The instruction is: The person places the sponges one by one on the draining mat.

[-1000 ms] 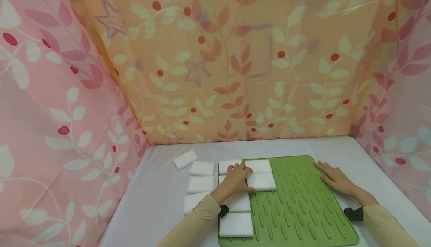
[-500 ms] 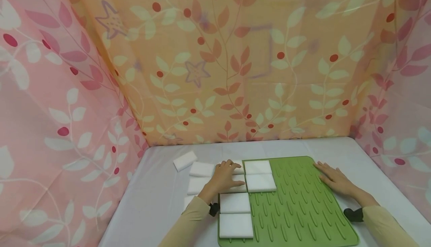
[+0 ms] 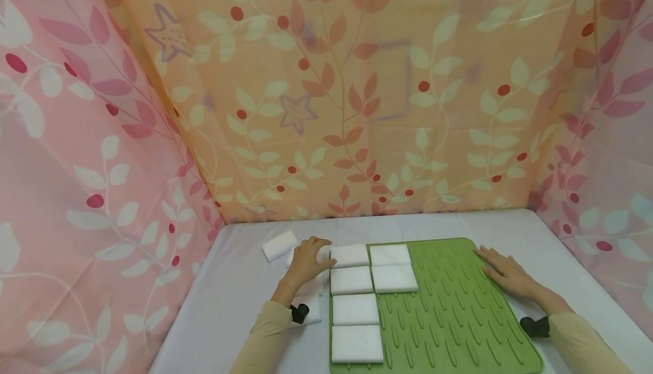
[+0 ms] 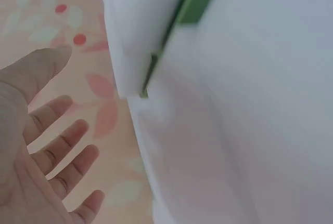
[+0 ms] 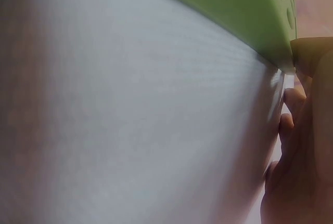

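Observation:
In the head view, my left hand [image 3: 306, 262] hovers over loose white sponge blocks on the left, its fingertips near the green mat's left edge. The left wrist view shows this hand [image 4: 31, 135] with spread, slightly bent fingers and nothing in its grasp. A column of white sponge blocks [image 3: 354, 309] lies flat along the left side of the ribbed green mat [image 3: 459, 300]. Two more sponge blocks [image 3: 395, 277] sit beside it at the back. My right hand [image 3: 507, 272] rests with extended fingers along the mat's right edge; its thumb touches the rim in the right wrist view.
A tilted sponge block [image 3: 279, 246] lies alone at the back left of the white-covered table [image 3: 224, 306]. Other loose blocks [image 3: 308, 310] are partly hidden under my left hand and wrist. Patterned curtains [image 3: 326, 107] surround the table's back and sides.
My left hand has moved left, off the sponge blocks on the mat, to above the loose ones. The blocks on the mat have stayed in place. My right hand has not moved.

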### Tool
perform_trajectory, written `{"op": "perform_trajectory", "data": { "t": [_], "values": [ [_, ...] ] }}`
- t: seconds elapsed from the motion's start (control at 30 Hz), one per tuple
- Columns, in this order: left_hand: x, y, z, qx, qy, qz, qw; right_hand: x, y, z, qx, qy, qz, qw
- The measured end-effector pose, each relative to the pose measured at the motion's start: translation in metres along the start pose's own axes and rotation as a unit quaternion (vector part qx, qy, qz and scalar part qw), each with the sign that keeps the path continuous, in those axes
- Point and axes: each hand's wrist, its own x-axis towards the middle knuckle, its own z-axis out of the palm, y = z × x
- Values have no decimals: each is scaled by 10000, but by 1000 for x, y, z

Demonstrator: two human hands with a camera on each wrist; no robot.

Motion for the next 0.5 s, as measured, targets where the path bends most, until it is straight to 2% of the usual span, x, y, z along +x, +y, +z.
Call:
{"op": "perform_trajectory", "data": {
  "t": [0.3,0.5],
  "values": [
    [-9,-38,-20,-110,616,-333,9975,-1,1,1,60,16,-24,10000],
    [-15,-60,-27,7,841,-430,9955,-1,4,2,36,38,-55,10000]
  ]
}}
